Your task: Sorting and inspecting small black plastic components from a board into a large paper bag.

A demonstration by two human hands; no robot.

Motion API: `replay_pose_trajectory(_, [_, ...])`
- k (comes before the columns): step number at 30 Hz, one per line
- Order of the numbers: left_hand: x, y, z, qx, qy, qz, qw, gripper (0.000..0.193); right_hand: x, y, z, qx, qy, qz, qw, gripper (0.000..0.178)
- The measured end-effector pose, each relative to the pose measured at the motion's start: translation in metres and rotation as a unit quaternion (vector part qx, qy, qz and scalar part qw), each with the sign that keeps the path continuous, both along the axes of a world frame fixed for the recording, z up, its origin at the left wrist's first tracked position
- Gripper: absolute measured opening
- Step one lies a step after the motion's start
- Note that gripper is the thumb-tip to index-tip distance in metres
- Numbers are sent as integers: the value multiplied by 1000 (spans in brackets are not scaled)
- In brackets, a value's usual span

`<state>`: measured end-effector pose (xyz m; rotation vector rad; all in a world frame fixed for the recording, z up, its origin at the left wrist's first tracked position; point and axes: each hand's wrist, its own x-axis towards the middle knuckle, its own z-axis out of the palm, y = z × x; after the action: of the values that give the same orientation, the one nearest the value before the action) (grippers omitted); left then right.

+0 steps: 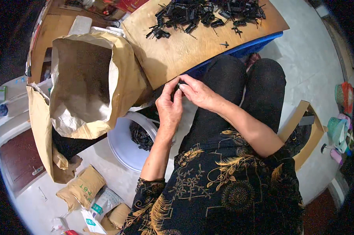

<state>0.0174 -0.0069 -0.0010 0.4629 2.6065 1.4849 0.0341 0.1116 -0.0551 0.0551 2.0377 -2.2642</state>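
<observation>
My left hand and my right hand meet over my lap, just off the near corner of a wooden board. The fingers of both are closed in a pinch around a small dark piece, mostly covered by the fingertips. On the board's far side lies a heap of black plastic parts with thin stems. One small black part lies apart from the heap, close to the board's edge. Below my left wrist, a white bucket holds small black pieces.
A large open brown paper sack with a pale lining stands at the left, against the board. Blue material shows under the board. Smaller bags lie on the floor at lower left. An open cardboard box sits to my right.
</observation>
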Motion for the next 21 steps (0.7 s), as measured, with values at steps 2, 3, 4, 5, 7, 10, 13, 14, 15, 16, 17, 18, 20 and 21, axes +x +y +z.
replay_pose_trajectory(2, [3, -8, 2, -5, -7, 4, 1000, 28, 0, -4, -14, 54, 80, -1, 995, 27])
replay_pose_trajectory(3, [5, -21, 5, -44, 21, -16, 999, 28, 1, -9, -8, 49, 91, 6, 995, 27])
replay_pose_trajectory(4, [6, -28, 7, -78, 45, -42, 995, 27, 7, -10, -6, 44, 61, 51, 996, 27])
replay_pose_trajectory(5, [13, -37, 13, -97, 14, -18, 995, 27, 11, -9, -4, 39, 32, 96, 994, 27])
replay_pose_trajectory(7, [22, -75, 17, -102, 7, 55, 993, 26, 15, -5, 10, 23, 19, 121, 992, 28])
replay_pose_trajectory(10, [36, -147, 16, -270, 63, 88, 957, 25, 14, 5, 14, -6, 13, 69, 997, 27])
replay_pose_trajectory(13, [49, -202, -2, -424, 13, 97, 900, 25, 13, 12, 22, -19, 0, 43, 999, 25])
replay_pose_trajectory(14, [50, -204, -3, -426, 17, 96, 899, 25, 14, 13, 19, -31, 24, 31, 999, 25])
replay_pose_trajectory(15, [51, -196, -3, -440, 76, 85, 891, 26, 16, 14, 21, -30, 24, 29, 999, 25])
replay_pose_trajectory(16, [50, -188, -5, -453, 133, 73, 879, 26, 17, 17, 23, -26, 13, 23, 999, 24])
replay_pose_trajectory(17, [44, -178, -9, -450, 133, 70, 880, 26, 17, 18, 24, -21, 1, 16, 1000, 24])
replay_pose_trajectory(18, [31, -154, -5, -409, 139, 50, 900, 27, 18, 21, 22, -24, -2, 6, 1000, 24])
replay_pose_trajectory(20, [4, -113, -5, -325, 131, 35, 936, 28, 17, 24, 24, -28, -1, -1, 1000, 23])
replay_pose_trajectory(21, [-15, -90, -15, -278, 114, 28, 954, 28, 17, 28, 22, -30, -3, -17, 999, 23])
